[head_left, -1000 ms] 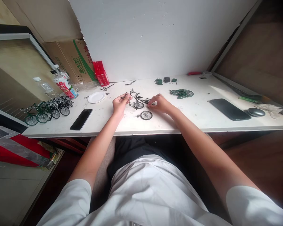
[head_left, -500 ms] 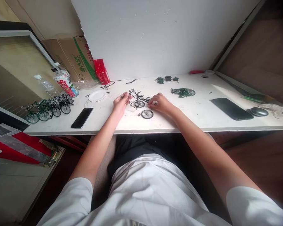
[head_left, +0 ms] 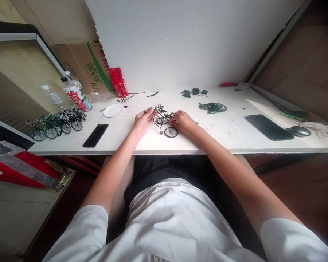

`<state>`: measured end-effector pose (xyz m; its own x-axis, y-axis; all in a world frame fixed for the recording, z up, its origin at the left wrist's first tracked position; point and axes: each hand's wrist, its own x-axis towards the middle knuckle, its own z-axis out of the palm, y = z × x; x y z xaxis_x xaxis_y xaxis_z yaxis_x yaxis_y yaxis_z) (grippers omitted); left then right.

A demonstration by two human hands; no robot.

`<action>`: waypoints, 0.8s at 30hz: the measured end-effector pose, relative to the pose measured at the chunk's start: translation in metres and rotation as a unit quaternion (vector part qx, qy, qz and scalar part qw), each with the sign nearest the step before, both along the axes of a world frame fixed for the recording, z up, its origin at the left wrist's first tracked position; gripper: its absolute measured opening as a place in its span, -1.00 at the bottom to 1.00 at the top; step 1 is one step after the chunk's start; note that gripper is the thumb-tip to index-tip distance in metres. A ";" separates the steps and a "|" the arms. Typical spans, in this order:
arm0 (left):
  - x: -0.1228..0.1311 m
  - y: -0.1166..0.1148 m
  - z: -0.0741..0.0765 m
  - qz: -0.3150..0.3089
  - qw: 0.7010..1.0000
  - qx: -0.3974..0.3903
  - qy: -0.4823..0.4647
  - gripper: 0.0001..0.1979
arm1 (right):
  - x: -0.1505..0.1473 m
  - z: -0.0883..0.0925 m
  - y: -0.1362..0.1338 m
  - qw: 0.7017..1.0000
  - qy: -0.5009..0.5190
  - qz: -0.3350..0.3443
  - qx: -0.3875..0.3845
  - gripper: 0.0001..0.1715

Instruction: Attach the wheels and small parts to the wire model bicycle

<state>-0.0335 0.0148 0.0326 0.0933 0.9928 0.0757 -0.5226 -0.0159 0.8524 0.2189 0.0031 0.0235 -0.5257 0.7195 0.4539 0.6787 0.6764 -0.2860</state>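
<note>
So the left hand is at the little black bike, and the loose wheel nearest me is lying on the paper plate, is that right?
Not quite. The head view shows the loose wheel lying on the desk, apart from the paper plate. The left hand is indeed at the little black bike.

A single camera rides on the person's head, right above me as I look across, facing forward and tipped down. It sits so near the body that the white shirt (head_left: 177, 214) fills the lower middle. The left hand (head_left: 145, 117) and right hand (head_left: 184, 122) come mid-view, the desk (head_left: 221, 136) stretches widely across, and the pale wall (head_left: 191, 43) closes the top.
</note>
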 end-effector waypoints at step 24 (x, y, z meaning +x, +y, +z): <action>0.005 -0.006 0.003 -0.075 0.997 -0.020 0.019 -0.69 | 0.007 -0.006 0.007 0.999 0.046 -0.014 -0.005 -0.75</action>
